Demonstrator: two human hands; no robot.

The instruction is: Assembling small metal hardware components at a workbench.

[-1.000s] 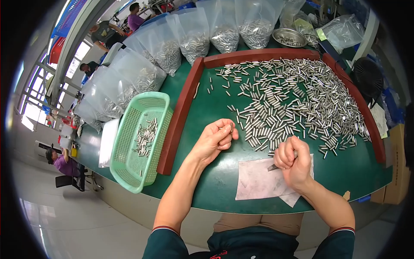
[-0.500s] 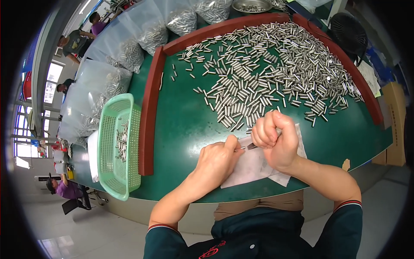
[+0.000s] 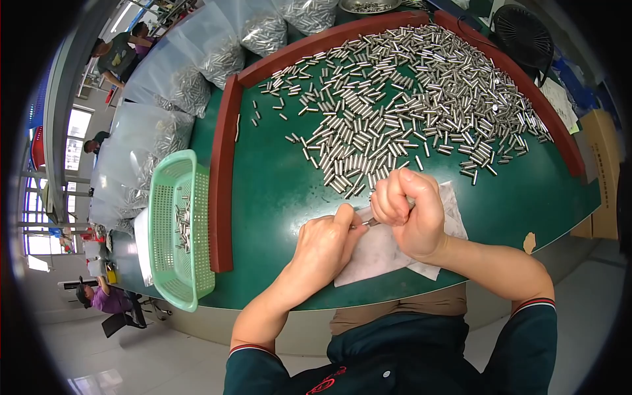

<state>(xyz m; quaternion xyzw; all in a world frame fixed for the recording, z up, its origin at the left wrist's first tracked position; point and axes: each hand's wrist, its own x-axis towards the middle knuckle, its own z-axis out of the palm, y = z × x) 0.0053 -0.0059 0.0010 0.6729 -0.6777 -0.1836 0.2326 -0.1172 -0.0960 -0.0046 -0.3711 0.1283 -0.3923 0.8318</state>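
Observation:
My left hand [image 3: 324, 245] and my right hand [image 3: 409, 212] meet over a white cloth [image 3: 388, 245] on the green table [image 3: 276, 191]. Both pinch a small metal cylinder [image 3: 369, 222] between them: left fingertips on one end, right fist closed around the other. Just beyond my hands lies a wide spread of several loose metal cylinders [image 3: 401, 105].
A red raised border [image 3: 222, 178] frames the work area. A green plastic basket [image 3: 179, 227] holding several cylinders stands left of it. Clear bags of cylinders [image 3: 197, 72] line the far left edge. Other people sit at the far left. A black fan [image 3: 523, 29] stands far right.
My left hand came from the table's middle to join the right hand over the cloth. The view shifted, bringing both hands closer to centre.

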